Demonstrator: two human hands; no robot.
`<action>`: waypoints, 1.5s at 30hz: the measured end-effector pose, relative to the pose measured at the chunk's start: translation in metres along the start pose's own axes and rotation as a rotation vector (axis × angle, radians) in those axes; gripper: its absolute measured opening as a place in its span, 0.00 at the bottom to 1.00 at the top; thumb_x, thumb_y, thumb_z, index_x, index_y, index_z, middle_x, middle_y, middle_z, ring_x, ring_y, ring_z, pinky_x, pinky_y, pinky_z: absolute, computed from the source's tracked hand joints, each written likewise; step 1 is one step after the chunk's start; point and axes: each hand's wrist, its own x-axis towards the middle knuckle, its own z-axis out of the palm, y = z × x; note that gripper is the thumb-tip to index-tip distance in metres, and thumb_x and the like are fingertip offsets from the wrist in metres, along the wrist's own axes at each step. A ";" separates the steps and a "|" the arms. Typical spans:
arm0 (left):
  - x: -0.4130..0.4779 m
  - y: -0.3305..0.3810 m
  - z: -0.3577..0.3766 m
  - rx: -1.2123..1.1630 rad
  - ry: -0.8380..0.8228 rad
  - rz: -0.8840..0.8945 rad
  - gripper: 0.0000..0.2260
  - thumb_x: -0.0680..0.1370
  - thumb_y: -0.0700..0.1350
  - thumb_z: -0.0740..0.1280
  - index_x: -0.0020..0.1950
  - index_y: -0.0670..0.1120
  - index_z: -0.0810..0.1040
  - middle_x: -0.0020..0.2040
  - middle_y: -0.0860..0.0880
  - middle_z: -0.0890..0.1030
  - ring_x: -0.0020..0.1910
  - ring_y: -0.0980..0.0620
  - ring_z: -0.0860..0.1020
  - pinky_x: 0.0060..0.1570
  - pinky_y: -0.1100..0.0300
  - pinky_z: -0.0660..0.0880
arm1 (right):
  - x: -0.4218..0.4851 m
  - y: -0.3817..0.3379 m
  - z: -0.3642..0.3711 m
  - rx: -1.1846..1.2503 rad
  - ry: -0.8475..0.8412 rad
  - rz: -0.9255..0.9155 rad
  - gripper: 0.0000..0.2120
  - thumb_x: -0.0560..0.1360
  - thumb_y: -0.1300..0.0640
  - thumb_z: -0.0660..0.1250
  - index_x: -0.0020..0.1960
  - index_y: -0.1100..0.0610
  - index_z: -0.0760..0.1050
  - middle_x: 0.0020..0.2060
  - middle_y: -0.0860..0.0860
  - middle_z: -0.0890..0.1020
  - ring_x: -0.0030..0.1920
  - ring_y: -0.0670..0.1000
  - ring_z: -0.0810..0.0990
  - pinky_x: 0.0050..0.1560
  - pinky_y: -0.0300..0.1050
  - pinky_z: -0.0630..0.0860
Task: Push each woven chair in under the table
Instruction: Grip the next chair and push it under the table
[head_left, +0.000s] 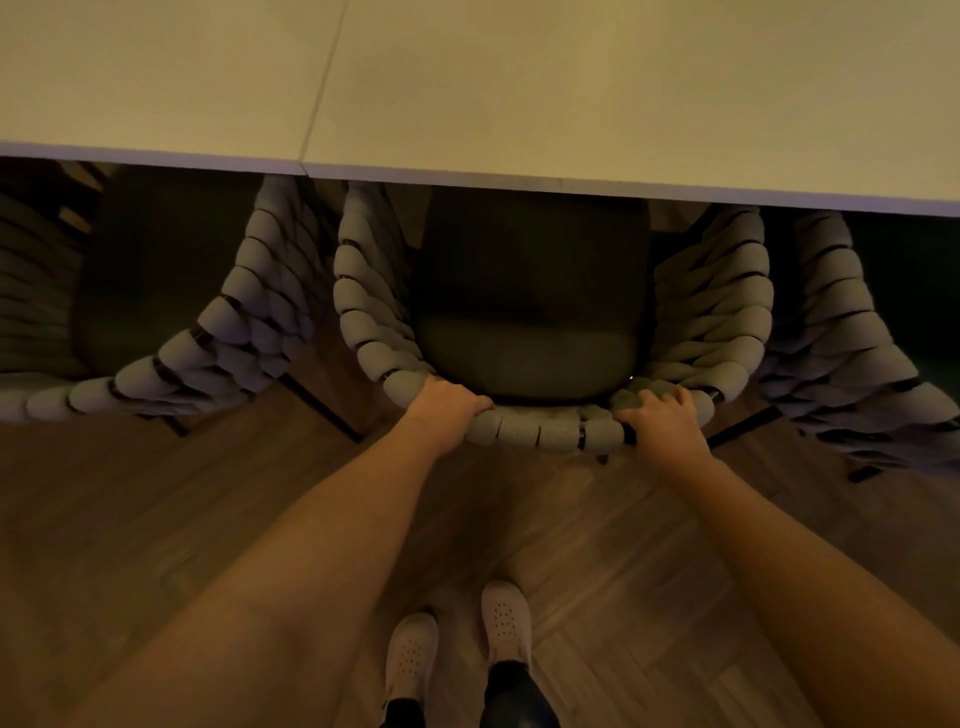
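A woven chair (550, 428) with thick grey rope wrapping and a dark seat cushion (530, 322) stands straight ahead, its front part under the pale table (519, 104). My left hand (447, 408) grips the left side of its curved backrest rim. My right hand (665, 415) grips the right side of the same rim. A second woven chair (208, 338) sits to the left, partly under the table edge. A third woven chair (852, 353) sits to the right, also partly under the table.
The floor (156, 519) is dark wood laid in a herringbone pattern. My two feet in white shoes (457, 644) stand close behind the middle chair. Thin black chair legs (322, 405) angle out onto the floor between the chairs.
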 end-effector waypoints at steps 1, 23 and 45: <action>0.000 0.003 0.000 0.003 0.000 0.006 0.18 0.80 0.42 0.61 0.70 0.54 0.68 0.60 0.48 0.78 0.61 0.44 0.75 0.63 0.45 0.67 | 0.000 0.002 0.000 -0.006 -0.002 0.004 0.17 0.78 0.52 0.64 0.65 0.41 0.73 0.61 0.51 0.73 0.63 0.55 0.72 0.73 0.58 0.52; -0.035 -0.003 0.007 -0.128 0.149 0.018 0.41 0.74 0.50 0.71 0.79 0.54 0.48 0.79 0.44 0.52 0.78 0.42 0.47 0.73 0.36 0.44 | 0.001 -0.003 -0.032 0.080 -0.385 0.059 0.42 0.68 0.41 0.74 0.76 0.42 0.58 0.71 0.53 0.67 0.71 0.58 0.65 0.74 0.59 0.52; -0.478 -0.358 0.241 -0.573 0.051 -0.854 0.43 0.74 0.57 0.70 0.80 0.50 0.48 0.80 0.47 0.46 0.78 0.45 0.42 0.73 0.40 0.45 | -0.003 -0.673 -0.169 0.347 0.010 -0.594 0.41 0.73 0.37 0.68 0.78 0.48 0.53 0.78 0.53 0.55 0.77 0.56 0.53 0.76 0.55 0.55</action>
